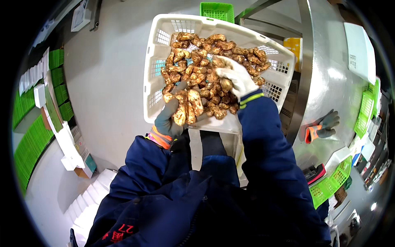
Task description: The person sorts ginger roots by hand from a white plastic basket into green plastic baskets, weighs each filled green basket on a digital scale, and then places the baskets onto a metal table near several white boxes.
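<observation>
A white plastic crate [197, 23] with slotted walls stands before me, holding many brown-and-cream mushrooms [199, 69] that look like matsutake. My left hand [168, 119], in a grey-coated glove with an orange cuff, cradles several mushrooms [186, 108] above the crate's near left corner. Over the right part of the pile is my right hand [236, 74] in a white glove. Its fingers are blurred and curl around a mushroom [226, 84]. Other mushrooms lie right against those fingers. Bits of bluish lining show between the mushrooms.
A steel table [324, 74] on my right bears a spare grey-and-orange glove [322, 126] and a white foam lid [359, 52]. Beyond the crate sits a green basket [217, 11]. Stacked green baskets [32, 151] line the left side, with white foam boxes [92, 197] nearer me.
</observation>
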Available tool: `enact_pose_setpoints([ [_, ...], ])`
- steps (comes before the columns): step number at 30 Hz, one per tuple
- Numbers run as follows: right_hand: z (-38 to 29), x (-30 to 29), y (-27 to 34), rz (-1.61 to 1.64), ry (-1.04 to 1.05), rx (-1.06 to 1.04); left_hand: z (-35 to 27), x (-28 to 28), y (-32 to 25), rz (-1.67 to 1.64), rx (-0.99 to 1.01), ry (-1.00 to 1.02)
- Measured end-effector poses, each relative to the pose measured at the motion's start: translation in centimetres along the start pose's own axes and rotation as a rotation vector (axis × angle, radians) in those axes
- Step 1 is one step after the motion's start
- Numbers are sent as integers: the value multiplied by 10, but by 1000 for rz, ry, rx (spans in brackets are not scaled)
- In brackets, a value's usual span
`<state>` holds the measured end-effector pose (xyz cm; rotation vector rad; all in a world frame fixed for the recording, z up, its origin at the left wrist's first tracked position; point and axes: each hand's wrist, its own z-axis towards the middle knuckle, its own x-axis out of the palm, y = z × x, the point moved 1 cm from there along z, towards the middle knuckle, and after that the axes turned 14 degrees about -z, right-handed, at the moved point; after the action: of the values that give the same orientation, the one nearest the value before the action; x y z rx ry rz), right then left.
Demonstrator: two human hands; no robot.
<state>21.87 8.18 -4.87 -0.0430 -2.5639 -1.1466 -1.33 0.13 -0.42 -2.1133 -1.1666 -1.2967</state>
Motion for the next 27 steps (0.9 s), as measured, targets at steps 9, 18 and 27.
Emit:
enact_pose_setpoints([
  [9,-111,23,-56,543,-156,-372,6,70,31,20,-267,199],
  [18,-275,21,-1,642,-564,-509,-14,156,133,424,-428,262],
  [27,-585,3,18,52,-1652,-1080,-37,273,368,552,-700,706],
])
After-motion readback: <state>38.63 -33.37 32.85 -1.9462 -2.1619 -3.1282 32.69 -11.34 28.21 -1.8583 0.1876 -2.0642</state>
